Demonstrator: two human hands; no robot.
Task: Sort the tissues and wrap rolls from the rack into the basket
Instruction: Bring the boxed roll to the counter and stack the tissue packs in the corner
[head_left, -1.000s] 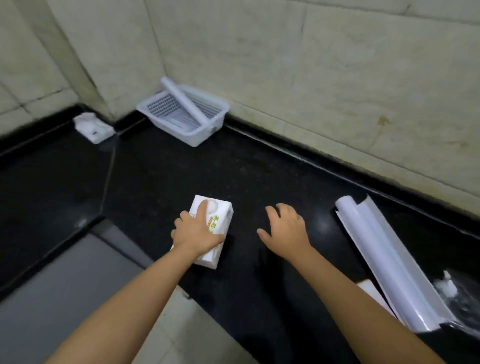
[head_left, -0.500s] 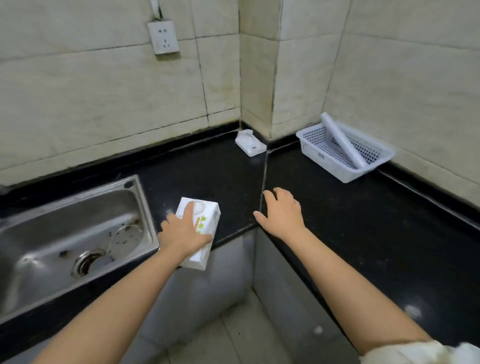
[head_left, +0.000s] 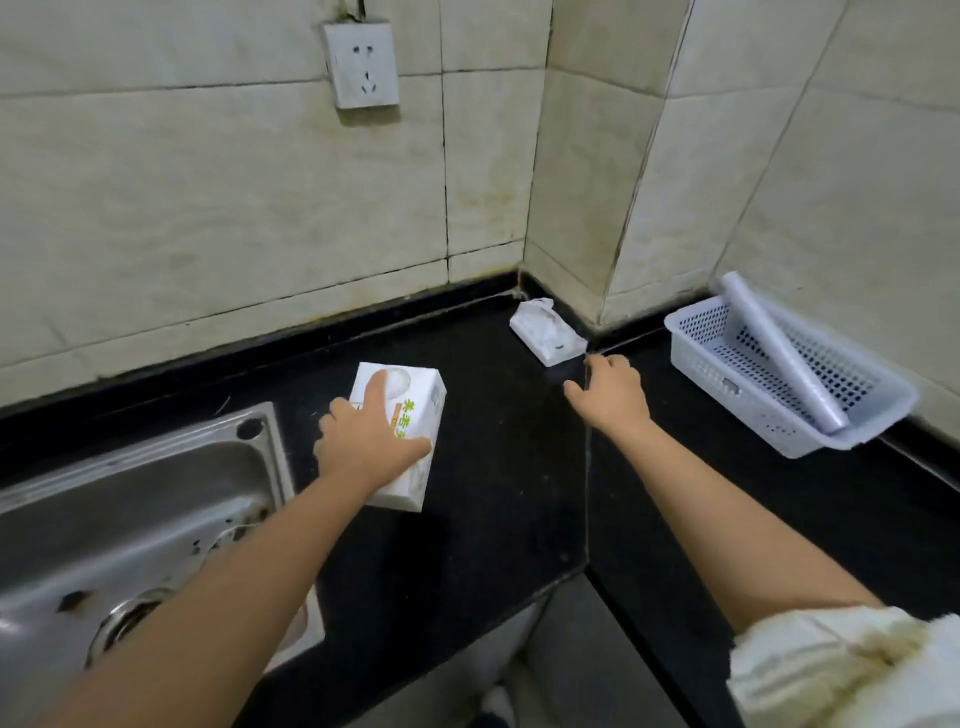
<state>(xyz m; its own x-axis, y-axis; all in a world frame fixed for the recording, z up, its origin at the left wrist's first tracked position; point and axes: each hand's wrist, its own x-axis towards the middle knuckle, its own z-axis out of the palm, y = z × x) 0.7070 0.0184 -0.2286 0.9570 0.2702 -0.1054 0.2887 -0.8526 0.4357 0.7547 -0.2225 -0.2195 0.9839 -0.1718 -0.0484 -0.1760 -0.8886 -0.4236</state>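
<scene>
My left hand (head_left: 371, 447) grips a white tissue box with green and orange print (head_left: 415, 410), held over the black counter just right of the sink. My right hand (head_left: 613, 395) is open, fingers spread, reaching toward a white soft tissue pack (head_left: 545, 332) lying in the counter's corner; it is close to the pack but apart from it. A white perforated basket (head_left: 748, 400) stands at the right against the wall, with one wrap roll (head_left: 779, 353) leaning diagonally in it.
A steel sink (head_left: 135, 525) fills the lower left. The black counter (head_left: 509, 467) bends around a tiled corner pillar. A wall socket (head_left: 361, 65) sits above. The floor shows below the counter's inner edge.
The view has swung left, from the right stretch of counter to the corner and sink. My left hand keeps the tissue box; my right hand has come nearer the soft tissue pack.
</scene>
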